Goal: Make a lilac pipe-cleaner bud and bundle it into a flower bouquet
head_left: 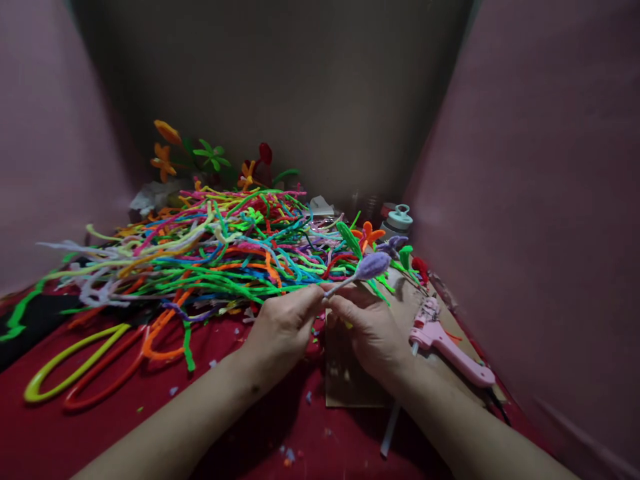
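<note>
Red-clothed bench (240, 433), small scraps (289, 457) scattered. Left hand (285, 323) and right hand (375, 333) meet above; both grips pinch lower end of thin stem (343, 287) bearing fuzzy, oval lavender bud (374, 265), tilted up rightward. Flat brown cardboard (355, 390) beneath right hand; smooth pink plastic glue gun (457, 355) lies on it. Beyond: tangled heap of fuzzy multicolored strands (240, 250). Farther: petalled orange flower (163, 162), plain grey wall (310, 87).

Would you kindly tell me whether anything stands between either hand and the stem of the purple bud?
Nothing visible does: the left hand and right hand meet at the lower end of the stem of the purple bud. The pink glue gun lies off to the right, clear of it.
</note>
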Demonstrator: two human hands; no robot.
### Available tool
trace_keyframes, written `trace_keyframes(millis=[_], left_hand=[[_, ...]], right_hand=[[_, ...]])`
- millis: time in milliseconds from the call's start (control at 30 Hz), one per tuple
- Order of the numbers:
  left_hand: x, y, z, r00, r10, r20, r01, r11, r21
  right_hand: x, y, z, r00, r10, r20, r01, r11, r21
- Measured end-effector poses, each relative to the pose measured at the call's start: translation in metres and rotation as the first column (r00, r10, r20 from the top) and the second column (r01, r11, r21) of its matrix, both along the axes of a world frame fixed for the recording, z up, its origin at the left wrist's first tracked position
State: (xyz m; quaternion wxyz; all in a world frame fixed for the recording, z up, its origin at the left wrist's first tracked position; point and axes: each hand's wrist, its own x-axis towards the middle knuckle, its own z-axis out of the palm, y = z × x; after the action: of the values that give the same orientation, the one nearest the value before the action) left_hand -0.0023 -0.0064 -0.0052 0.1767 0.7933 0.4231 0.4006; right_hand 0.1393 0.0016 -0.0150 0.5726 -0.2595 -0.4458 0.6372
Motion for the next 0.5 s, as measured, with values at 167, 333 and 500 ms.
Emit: trace_keyframes(millis=[167, 333, 500], left_hand=[[0.008, -0.004, 0.021, 0.919, 0.038, 0.393, 0.166, 0.867, -0.471], [0.002, -0.001, 0.015, 0.706, 0.096, 0.701, 0.550, 0.550, -0.629], [-0.001, 0.002, 0.013, 0.639, 0.049, 0.768, 0.694, 0.394, -0.603]], right_hand=[[0.002, 0.001, 0.000, 0.999, 0.026, -0.047, -0.029, 0.998, -0.063], [0.002, 0.000, 0.002, 0.991, 0.071, -0.115, -0.079, 0.995, -0.064], [0.003, -0.002, 0.005, 0.989, 0.096, -0.116, -0.104, 0.992, -0.067]])
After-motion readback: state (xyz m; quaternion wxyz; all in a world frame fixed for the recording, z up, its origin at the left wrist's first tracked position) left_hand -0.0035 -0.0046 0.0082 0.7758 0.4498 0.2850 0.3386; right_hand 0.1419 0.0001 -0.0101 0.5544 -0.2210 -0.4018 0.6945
